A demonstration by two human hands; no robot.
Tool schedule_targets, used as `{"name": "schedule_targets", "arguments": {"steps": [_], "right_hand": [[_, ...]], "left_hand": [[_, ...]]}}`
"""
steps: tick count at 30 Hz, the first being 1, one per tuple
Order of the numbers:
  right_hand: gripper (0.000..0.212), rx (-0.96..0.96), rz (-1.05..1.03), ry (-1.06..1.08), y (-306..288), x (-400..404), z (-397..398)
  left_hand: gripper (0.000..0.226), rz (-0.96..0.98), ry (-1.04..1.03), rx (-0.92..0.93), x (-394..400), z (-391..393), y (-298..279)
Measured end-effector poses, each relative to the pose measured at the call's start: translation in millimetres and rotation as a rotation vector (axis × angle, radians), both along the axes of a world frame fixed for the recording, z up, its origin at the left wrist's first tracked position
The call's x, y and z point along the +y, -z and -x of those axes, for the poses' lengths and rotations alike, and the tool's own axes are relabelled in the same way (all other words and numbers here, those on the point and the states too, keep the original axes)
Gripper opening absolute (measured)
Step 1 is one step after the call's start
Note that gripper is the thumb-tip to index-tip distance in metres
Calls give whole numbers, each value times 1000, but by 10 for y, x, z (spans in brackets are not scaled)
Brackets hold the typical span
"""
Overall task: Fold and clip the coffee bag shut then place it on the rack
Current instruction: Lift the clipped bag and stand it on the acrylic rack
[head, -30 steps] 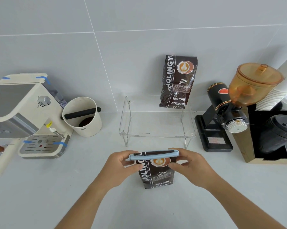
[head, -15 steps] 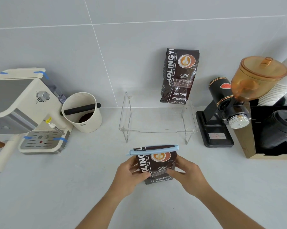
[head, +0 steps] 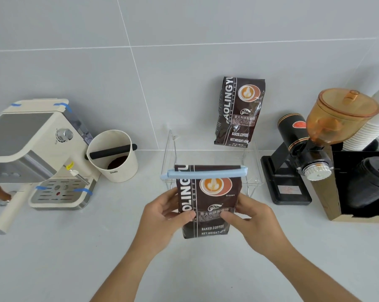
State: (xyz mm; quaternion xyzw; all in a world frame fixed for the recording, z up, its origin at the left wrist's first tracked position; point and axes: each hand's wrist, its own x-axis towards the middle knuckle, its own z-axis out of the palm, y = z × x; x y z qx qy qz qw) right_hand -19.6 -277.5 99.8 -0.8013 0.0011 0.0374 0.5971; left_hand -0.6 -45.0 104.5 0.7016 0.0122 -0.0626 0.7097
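A dark brown coffee bag is held upright above the counter, its folded top pinched under a long light-blue clip. My left hand grips the bag's left side and my right hand grips its right side, thumbs on the front. Just behind the bag stands the clear acrylic rack; the bag's top overlaps its front edge in view. A second, identical coffee bag stands on the rack's back right, leaning on the wall.
A cream espresso machine sits at the left with a cream knock box beside it. Right of the rack are a black grinder with an amber hopper, stacked paper cups and a box of black lids.
Both hands slid from the clip down to the bag's sides, and the clipped bag has been lifted up and toward the rack.
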Motion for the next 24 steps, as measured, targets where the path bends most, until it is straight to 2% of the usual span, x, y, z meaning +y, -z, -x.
{"name": "schedule_targets", "arguments": {"steps": [7,15,20,24], "right_hand": [[39,-106,-3,-27,-523,30,-266],[33,-223,9,-43,-1005,119,-773],[37,-220,-17,-31,-1059,172,-1236],[33,-177,-65,-17,-907,200,-1573]], "left_hand": [[49,66,-26,-143,24,-242,-489],[46,74,-49,-257,36,-718,-885],[44,61,-38,-275,35,-1116,-982],[39,-30,-22,-262,5,-1396,-955]]}}
